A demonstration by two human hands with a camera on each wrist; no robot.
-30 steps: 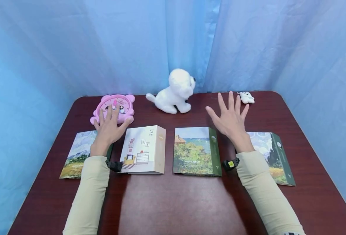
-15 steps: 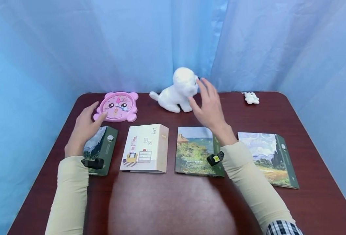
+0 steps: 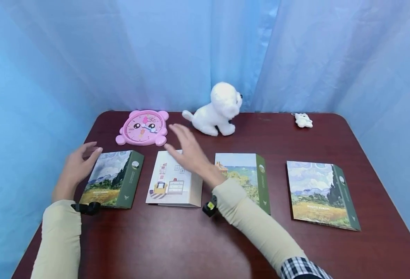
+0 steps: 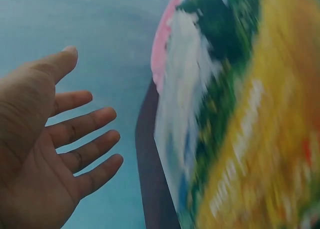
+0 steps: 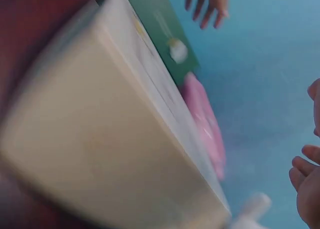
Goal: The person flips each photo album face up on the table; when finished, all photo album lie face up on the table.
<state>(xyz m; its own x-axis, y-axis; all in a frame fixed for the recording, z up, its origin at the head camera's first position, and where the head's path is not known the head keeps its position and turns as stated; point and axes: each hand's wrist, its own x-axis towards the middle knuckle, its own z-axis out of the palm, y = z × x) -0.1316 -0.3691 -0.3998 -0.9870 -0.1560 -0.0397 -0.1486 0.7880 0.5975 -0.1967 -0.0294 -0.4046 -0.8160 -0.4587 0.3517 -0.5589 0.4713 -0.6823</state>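
My left hand [image 3: 74, 170] hovers at the left side of the leftmost photo album [image 3: 112, 180], its fingers loosely bent and holding nothing. In the left wrist view the fingers of that hand [image 4: 50, 139] are apart from the album's painted cover [image 4: 245, 129]. My right hand [image 3: 191, 155] reaches left over the cream album [image 3: 170, 182] with the furniture drawing and covers its upper right part. Nothing is in its fingers. The right wrist view shows the cream album's spine [image 5: 100, 134], blurred, with part of the right hand [image 5: 310, 189] at the edge.
A pink clock [image 3: 142, 128] and a white plush dog [image 3: 218, 112] sit at the back. A small white figure [image 3: 303, 120] lies back right. Two more albums stand to the right: a seaside one [image 3: 243, 170], partly behind the right arm, and a wheatfield one [image 3: 319, 193].
Both hands have moved left. The right hand went from near the small white figure, past the dog, to the cream album. The left hand came down from the clock, uncovering the leftmost album.
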